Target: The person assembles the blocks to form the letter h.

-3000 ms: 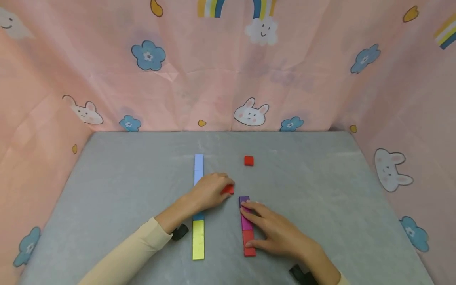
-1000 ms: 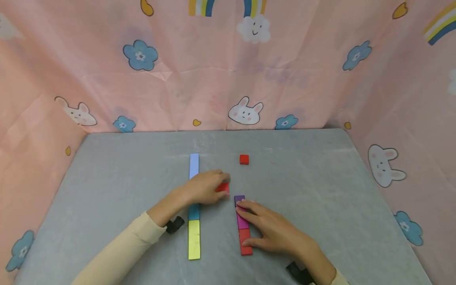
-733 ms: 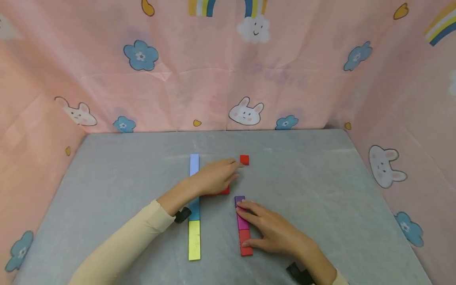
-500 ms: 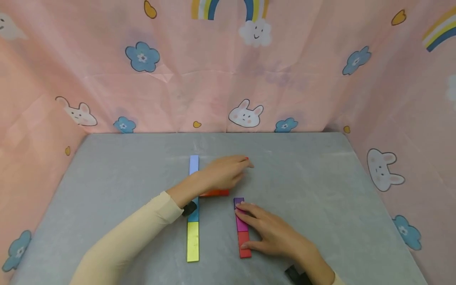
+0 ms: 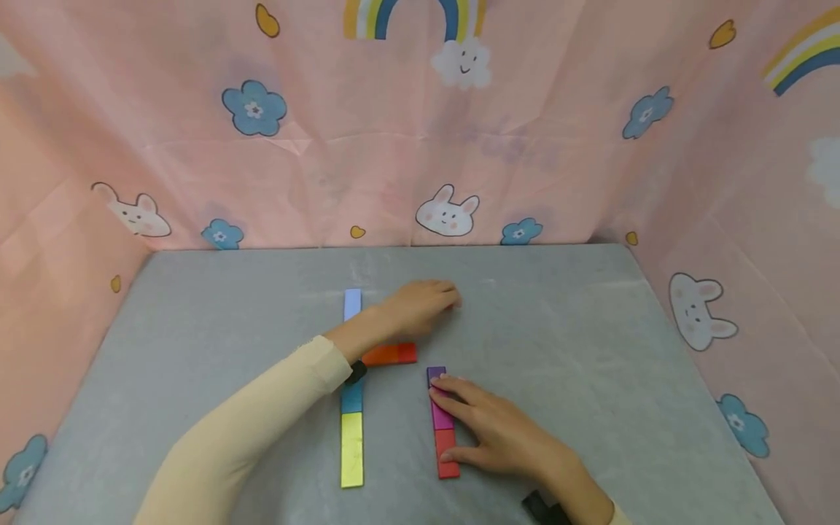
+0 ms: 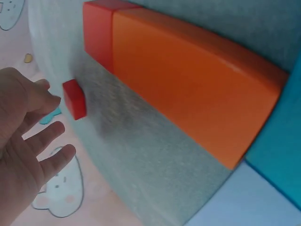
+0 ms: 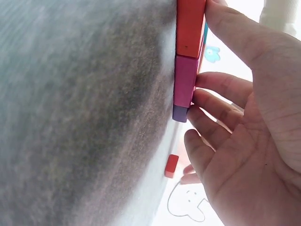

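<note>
My left hand [image 5: 423,302] is at the lone red cube, which it hides in the head view. In the left wrist view that red cube [image 6: 75,100] stands just beyond the loosely bent fingers, with a small gap seeming to show. My right hand [image 5: 499,430] rests along a short row: a purple block [image 5: 436,373], a magenta block [image 5: 442,419] and a red block [image 5: 448,467]. Its fingertips touch the row's upper part, and the thumb lies at the red block. An orange block [image 5: 380,356] with a red cube [image 5: 407,353] at its end lies below the left hand.
A longer column stands to the left, with a pale blue block [image 5: 352,300], a teal block [image 5: 351,397] and a yellow block [image 5: 352,452]. The left forearm crosses over it. A pink patterned cloth [image 5: 367,160] surrounds the grey table [image 5: 558,313] at the back and sides.
My left hand has let go of the red cube beside the orange block and moved up and right to the lone red cube. The right hand stays on its row.
</note>
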`<state>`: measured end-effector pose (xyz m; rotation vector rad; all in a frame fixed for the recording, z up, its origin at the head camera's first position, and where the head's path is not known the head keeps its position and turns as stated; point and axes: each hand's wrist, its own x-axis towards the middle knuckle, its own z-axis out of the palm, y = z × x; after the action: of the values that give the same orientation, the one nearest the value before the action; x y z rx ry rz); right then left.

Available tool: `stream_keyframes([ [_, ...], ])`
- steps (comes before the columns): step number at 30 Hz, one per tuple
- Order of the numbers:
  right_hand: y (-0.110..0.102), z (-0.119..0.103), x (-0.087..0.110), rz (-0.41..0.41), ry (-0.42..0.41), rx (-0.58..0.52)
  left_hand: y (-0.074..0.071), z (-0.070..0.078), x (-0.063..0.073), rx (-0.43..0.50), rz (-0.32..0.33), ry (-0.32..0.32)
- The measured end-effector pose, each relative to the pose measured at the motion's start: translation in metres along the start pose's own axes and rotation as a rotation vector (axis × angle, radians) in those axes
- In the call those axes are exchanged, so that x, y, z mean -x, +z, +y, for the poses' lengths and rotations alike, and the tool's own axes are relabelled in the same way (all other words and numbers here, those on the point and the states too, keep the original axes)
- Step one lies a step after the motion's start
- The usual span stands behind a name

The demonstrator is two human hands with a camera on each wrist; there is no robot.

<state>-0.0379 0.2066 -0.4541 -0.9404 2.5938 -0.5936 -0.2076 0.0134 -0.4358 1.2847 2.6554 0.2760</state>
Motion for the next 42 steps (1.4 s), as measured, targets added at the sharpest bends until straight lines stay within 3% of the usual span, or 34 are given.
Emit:
stream_keyframes([
  [4, -0.002, 0.001, 0.002, -0.013, 0.029, -0.006, 0.0, -0.003, -0.008, -0.015, -0.037, -0.017],
  [11, -0.007, 0.001, 0.006, 0.003, 0.049, 0.017, -0.001, -0.003, -0.016, -0.022, -0.046, -0.003],
  [17, -0.009, 0.0, 0.004, -0.006, 0.045, 0.03, -0.006, -0.005, -0.01, -0.033, -0.06, -0.02],
  [27, -0.006, 0.002, 0.002, -0.011, 0.034, 0.026, -0.004, -0.006, -0.005, -0.195, 0.014, 0.028],
  [31, -0.002, -0.001, 0.002, -0.024, 0.023, 0.013, 0.0, -0.006, 0.001, -0.178, 0.022, 0.035],
  [37, -0.001, -0.005, 0.001, -0.019, 0.025, 0.008, 0.002, -0.007, 0.005, -0.128, 0.025, -0.025],
  [42, -0.002, -0.006, 0.002, -0.024, 0.029, 0.016, 0.002, -0.002, 0.009, -0.109, 0.008, -0.038],
])
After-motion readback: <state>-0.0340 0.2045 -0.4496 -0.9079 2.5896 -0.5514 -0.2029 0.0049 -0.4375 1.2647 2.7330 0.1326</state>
